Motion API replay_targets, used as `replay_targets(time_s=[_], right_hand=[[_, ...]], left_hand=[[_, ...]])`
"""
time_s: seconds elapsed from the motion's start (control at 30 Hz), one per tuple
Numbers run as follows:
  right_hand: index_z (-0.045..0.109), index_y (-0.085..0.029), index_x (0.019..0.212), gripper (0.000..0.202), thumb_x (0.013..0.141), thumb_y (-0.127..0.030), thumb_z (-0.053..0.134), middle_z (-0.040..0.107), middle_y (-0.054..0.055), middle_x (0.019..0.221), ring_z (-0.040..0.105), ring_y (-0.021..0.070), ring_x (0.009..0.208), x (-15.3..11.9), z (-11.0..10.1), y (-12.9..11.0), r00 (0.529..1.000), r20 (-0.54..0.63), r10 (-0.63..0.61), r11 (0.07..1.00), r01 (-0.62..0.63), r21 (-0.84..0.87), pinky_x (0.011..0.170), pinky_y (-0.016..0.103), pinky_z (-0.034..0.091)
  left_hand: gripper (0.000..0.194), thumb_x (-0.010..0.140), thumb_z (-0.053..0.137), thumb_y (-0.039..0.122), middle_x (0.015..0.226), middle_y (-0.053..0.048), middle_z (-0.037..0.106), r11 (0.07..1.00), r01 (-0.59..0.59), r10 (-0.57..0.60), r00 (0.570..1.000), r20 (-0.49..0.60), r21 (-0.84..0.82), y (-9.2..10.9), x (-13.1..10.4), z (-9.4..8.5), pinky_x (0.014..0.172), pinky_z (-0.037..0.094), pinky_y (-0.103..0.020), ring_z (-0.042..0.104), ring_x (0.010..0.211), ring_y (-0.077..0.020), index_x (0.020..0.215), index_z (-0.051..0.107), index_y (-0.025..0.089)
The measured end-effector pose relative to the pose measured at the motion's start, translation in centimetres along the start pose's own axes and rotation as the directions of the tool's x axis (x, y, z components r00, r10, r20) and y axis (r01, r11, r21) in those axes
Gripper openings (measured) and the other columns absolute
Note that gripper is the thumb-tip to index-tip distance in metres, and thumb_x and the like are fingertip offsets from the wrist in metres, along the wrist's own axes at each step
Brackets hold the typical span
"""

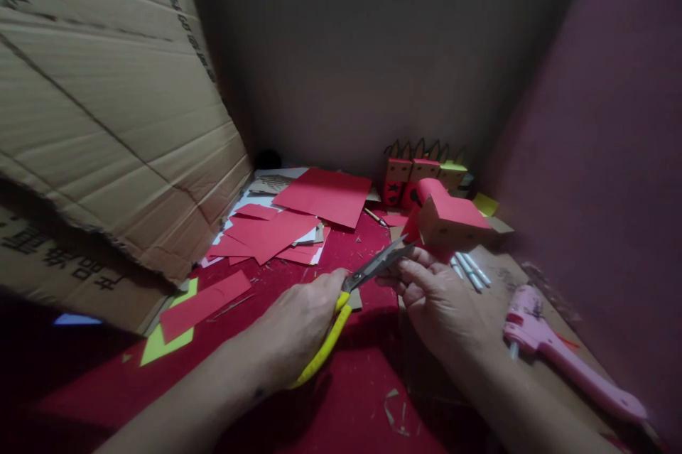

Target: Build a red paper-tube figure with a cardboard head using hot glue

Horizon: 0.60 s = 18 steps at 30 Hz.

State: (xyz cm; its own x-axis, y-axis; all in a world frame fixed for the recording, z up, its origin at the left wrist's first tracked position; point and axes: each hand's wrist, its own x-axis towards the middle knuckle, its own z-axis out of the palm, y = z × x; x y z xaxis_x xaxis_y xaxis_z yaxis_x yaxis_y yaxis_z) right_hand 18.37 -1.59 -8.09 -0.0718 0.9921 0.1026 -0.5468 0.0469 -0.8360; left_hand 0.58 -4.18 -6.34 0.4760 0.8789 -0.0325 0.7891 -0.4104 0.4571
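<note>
Scissors with yellow handles are in my left hand, whose fingers wrap round the handles near the pivot. Their grey blades point up and to the right, slightly apart, and reach the fingertips of my right hand. The fingers of my right hand are pinched together by the blades; what they hold is too small and dark to name. Just beyond the blades stands a red and brown cardboard piece. A small cardboard scrap lies below the blades.
Red paper sheets lie at the back left, a red strip on yellow-green paper at the left. Small box figures stand at the back. White pens and a pink glue gun are at the right. Large cardboard rises at the left.
</note>
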Motion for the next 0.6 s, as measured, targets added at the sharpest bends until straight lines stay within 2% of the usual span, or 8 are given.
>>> replay_targets(time_s=[0.33,0.6], right_hand=[[0.07,-0.018,0.076,0.007,0.069,-0.017,0.071,0.067,0.002,0.08,0.061,0.015,0.069,0.13,-0.38,0.38,1.0,-0.013,-0.011,1.0,0.011,0.015,0.069,0.033,0.052],[0.067,-0.017,0.072,0.01,0.066,-0.018,0.075,0.065,0.0,0.072,0.063,0.0149,0.064,0.05,-0.2,0.25,0.999,-0.036,0.02,1.0,-0.02,0.022,0.067,0.033,0.052]], left_hand=[[0.013,0.088,0.037,0.023,0.08,-0.007,0.062,1.0,-0.009,0.008,1.0,-0.022,-0.003,-0.15,-0.13,0.01,0.059,0.04,-0.028,0.055,0.067,-0.0173,0.093,0.047,0.016],[0.008,0.083,0.043,0.024,0.065,-0.001,0.056,0.999,0.037,-0.037,0.999,-0.033,0.004,-0.18,-0.16,0.08,0.048,0.029,-0.023,0.046,0.054,-0.0141,0.087,0.046,0.019]])
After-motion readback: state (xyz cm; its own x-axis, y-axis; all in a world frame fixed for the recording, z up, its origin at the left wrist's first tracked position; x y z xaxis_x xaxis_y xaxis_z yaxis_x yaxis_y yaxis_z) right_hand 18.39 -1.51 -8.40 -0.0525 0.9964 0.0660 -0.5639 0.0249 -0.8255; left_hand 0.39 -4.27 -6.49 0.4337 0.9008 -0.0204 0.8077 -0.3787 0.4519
